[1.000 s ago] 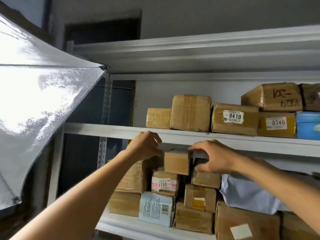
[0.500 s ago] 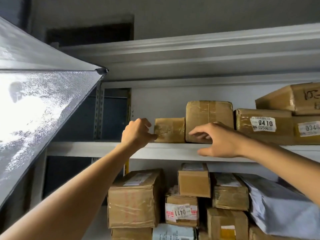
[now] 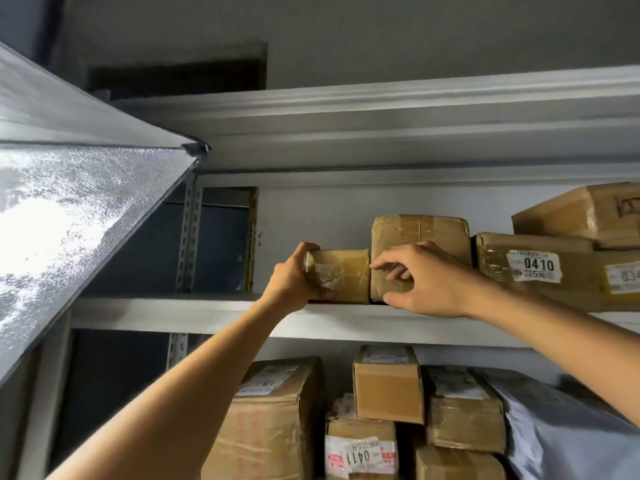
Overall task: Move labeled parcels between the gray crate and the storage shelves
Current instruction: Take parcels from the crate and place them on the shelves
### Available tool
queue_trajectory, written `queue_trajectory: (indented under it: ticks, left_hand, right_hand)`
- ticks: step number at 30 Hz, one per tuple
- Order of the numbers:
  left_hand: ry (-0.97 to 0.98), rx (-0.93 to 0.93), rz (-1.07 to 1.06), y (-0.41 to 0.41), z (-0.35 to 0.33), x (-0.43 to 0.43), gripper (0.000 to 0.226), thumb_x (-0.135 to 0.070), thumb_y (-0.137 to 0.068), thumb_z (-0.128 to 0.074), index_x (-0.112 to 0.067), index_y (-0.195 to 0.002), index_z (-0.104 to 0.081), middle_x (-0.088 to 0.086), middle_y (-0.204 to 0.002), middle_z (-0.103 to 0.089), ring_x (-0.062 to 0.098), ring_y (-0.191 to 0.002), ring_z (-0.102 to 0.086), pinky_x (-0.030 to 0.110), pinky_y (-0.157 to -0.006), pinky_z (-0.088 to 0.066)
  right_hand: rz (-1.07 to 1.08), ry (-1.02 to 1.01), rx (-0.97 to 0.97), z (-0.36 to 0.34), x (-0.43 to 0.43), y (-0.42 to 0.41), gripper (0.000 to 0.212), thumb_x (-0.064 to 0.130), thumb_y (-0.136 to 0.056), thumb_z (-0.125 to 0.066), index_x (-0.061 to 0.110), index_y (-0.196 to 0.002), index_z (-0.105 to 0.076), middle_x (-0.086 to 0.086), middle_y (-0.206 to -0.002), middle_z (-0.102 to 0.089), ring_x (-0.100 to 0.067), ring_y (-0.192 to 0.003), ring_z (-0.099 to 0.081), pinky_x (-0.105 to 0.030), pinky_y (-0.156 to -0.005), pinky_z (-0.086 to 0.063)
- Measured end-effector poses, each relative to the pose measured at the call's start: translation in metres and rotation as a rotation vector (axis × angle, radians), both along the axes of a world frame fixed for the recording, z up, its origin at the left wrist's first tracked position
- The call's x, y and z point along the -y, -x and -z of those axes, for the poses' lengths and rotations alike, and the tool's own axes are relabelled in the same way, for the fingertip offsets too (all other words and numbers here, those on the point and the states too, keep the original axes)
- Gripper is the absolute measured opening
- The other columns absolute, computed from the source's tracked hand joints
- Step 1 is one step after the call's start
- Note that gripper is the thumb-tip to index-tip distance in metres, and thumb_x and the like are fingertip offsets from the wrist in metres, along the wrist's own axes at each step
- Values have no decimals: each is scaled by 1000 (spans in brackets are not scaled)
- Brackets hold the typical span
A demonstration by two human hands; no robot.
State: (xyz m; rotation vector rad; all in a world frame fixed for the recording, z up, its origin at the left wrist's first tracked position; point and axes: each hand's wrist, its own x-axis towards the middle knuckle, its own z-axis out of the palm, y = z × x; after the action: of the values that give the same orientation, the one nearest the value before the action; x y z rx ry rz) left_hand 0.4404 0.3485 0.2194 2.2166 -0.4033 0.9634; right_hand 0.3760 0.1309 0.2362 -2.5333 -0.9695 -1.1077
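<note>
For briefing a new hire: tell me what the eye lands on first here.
First, the hands at the middle shelf: the left hand grips the left end of a small taped parcel, and the right hand reaches to its right edge. A shiny silver sheet glares at far left, and the 0410 label stands out at right.

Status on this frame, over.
Left grip holds small taped parcel, left end. Right grip open at its right edge. Taller parcel tight alongside.
</note>
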Motion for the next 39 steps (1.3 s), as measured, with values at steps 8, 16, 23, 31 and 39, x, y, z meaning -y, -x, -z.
queue_trajectory:
  ticks: [8, 16, 23, 31, 39]
  left_hand:
    - [35, 148, -50, 16, 5, -1, 74, -14, -68, -87, -24, -129, -46, 12, -106, -60, 24, -86, -60, 36, -75, -57]
    - [107, 274, 23, 39, 21, -19, 60, 1, -77, -76, -20, -124, -46, 4, -114, -59, 21, -94, -61, 30, -69, -59]
    - [190, 303, 82, 46, 36, -22, 53, -6, -80, -76, -30, -113, -43, -6, -113, -56, 14, -92, -61, 13, -62, -55]
    - [649, 160, 351, 53, 30, -19, 63, -25, -78, -77, -24, -131, -42, 4, -110, -64, 16, -96, -67, 31, -80, -57]
    - [609, 140, 480, 66, 19, -30, 65, 11, -76, -72, -18, -132, -53, 6, -115, -65, 23, -108, -63, 31, -72, -60]
  right_hand:
    - [-9, -49, 2, 1, -9, -4, 44, 17, -80, -68, 15, -124, -63, -5, -105, -69, -12, -93, -65, -33, -84, -55]
    - [52, -272, 54, 6, -44, -12, 52, 37, -89, -65, 5, -127, -48, -10, -129, -54, -26, -118, -52, -36, -96, -46]
    - [-156, -676, -185, 15, -79, -27, 53, 42, -91, -61, 1, -123, -52, 1, -116, -58, -19, -105, -58, -34, -89, -50]
    - [-308, -933, -322, 20, -83, -30, 51, 27, -85, -73, 10, -130, -56, -5, -122, -64, -21, -105, -61, -31, -82, -49]
    - [-482, -850, -293, 19, -73, -8, 84, -3, -83, -70, 20, -151, -27, 1, -148, -42, -18, -139, -36, -32, -108, -34]
